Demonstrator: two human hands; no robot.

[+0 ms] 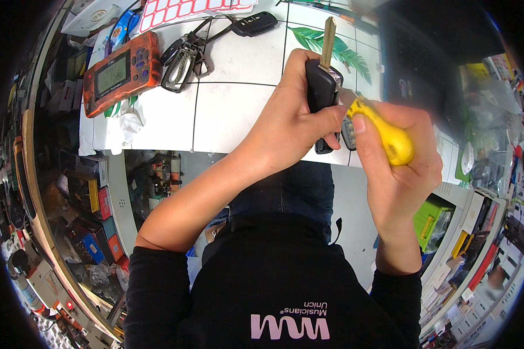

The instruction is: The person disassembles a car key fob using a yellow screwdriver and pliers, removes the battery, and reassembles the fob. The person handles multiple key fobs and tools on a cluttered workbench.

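Note:
My left hand (294, 113) is closed round a black car key (320, 87), held upright above the table's near edge. Its metal blade (328, 43) sticks out at the top, away from me. In my right hand (404, 157) is a short tool with a rounded yellow handle (390, 136), gripped between thumb and fingers. The tool's thin metal tip (346, 98) meets the right side of the key case, where a seam shows; how deep it sits I cannot tell. A small grey piece with buttons (349, 134) shows beside my right thumb, partly hidden.
On the white tiled tabletop (233, 116) lies an orange handheld device (122, 72) with a screen. Several keys on a ring (186, 61) and a black key fob (254, 24) lie beyond. A dark screen or panel (431, 64) stands right. Shelves with boxes flank both sides.

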